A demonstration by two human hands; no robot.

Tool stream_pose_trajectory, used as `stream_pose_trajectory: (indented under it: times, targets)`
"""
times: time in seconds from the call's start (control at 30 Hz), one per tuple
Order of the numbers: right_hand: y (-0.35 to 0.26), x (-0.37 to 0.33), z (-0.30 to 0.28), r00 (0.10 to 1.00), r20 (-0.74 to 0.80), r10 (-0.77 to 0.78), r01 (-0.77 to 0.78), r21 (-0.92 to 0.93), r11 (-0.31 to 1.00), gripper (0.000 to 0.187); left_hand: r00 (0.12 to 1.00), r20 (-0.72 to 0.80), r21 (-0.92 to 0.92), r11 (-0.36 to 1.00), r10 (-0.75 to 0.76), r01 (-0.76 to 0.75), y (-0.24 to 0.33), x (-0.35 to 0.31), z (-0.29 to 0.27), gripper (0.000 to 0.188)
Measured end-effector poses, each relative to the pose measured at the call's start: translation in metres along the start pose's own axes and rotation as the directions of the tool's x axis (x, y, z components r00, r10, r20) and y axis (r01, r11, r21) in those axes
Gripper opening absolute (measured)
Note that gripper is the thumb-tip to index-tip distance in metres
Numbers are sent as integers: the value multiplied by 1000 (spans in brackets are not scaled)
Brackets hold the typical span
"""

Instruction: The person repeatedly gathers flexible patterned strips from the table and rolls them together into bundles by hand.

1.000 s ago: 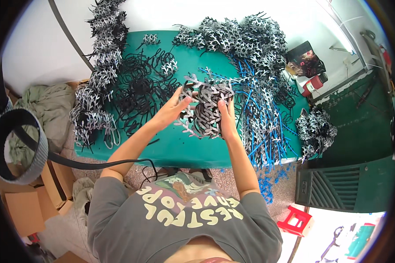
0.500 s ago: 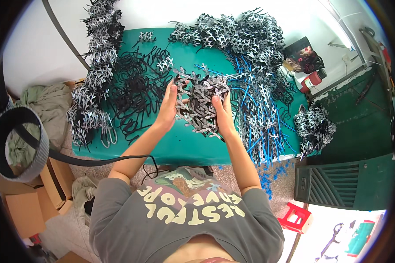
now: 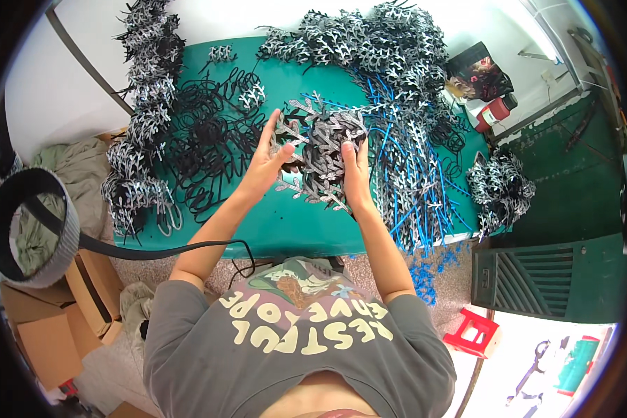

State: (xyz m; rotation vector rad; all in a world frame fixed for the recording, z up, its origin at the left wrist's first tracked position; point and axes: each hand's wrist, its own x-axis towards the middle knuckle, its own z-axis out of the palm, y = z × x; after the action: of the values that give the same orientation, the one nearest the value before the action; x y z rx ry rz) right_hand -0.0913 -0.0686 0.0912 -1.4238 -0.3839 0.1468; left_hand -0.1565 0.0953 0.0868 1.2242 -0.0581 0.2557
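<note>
Above the middle of the table I have a bundle of silver-and-black leaf-shaped trims [image 3: 324,157]. My right hand [image 3: 356,177] grips its right side, thumb on the front and fingers behind. My left hand [image 3: 263,167] is at the left side, fingers pointing up and thumb bent in over the outer sprigs; where its fingertips meet the bundle is partly hidden. Just right of it, a spread of leaf strands with blue strips [image 3: 414,184] lies over the table. Left of my hands sits a tangle of black cords [image 3: 212,132].
The green table [image 3: 285,237] bears a long heap of leaf trims [image 3: 150,90] at left, a large pile [image 3: 376,45] at the back and a smaller clump [image 3: 500,191] at right. A red bottle [image 3: 493,113] stands back right. A black strap [image 3: 160,255] crosses at lower left.
My left thumb has come forward over the bundle's left edge, and that hand has tilted slightly. The bundle has turned a little. The whole view has shifted slightly.
</note>
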Motion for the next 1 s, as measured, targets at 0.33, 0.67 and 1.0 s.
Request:
stream_pose_trajectory:
  times: [0.33,0.67,1.0]
  targets:
    - [20,1,1,991,-118,67,-62,41,997,65,994,109,335,942,-7,-30,-5,-6,8,90]
    - [-11,-2,8,1000,9,4,-5,103,995,51,995,93,272,962,-47,20,-25,-26,12,82]
    - [-4,-6,11,999,43,19,-23,104,994,54,988,151,457,888,-19,-53,-11,-20,8,87]
